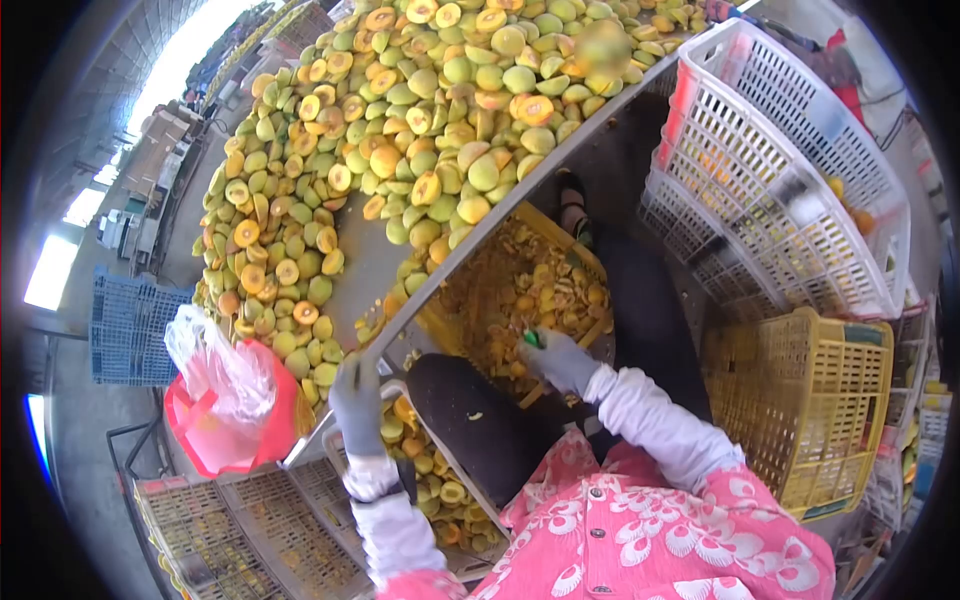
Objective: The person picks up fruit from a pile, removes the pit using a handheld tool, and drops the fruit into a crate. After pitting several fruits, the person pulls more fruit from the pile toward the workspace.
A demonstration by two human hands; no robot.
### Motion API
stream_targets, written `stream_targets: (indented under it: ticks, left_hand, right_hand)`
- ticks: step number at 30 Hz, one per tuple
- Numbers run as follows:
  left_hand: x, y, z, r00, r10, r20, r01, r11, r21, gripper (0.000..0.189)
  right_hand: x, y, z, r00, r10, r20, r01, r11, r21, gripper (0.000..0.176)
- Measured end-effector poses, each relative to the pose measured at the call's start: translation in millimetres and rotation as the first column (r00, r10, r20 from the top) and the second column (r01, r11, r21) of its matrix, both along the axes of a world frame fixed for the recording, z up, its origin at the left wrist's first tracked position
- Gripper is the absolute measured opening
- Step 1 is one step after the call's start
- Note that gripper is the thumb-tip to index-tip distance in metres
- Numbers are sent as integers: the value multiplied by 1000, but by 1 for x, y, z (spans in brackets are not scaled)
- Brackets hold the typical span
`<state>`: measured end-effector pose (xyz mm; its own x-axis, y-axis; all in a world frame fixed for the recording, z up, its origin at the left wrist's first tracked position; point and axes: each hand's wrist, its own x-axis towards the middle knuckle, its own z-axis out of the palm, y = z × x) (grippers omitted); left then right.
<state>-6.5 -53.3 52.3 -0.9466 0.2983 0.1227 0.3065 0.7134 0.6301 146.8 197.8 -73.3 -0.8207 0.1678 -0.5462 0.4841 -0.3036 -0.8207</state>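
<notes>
Yellow crate [560, 238] sits below right hand [558, 360], perhaps holding peelings.

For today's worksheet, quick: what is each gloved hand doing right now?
Left hand: curled by grey metal table edge; grip unclear.
Right hand: closed on small green-handled tool.

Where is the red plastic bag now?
In the head view the red plastic bag is at lower left, beside the table, left of the left hand and below the fruit halves.
</notes>
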Motion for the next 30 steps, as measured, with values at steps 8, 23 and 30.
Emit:
stream_targets:
  ticks: [8,23,30]
  left_hand:
    - [-212,149,-66,927,-373,39,312,708,-634,50]
    - [-203,80,-86,963,-268,-8,264,955,-138,42]
    - [5,113,-11,639,-656,402,250,671,698,39]
  right_hand:
    - [25,28,-17,971,-189,144,223,934,-279,26]
    - [33,23,12,996,-82,20,82,997,4,39]
    - [8,15,106,976,-31,-214,105,933,343,52]
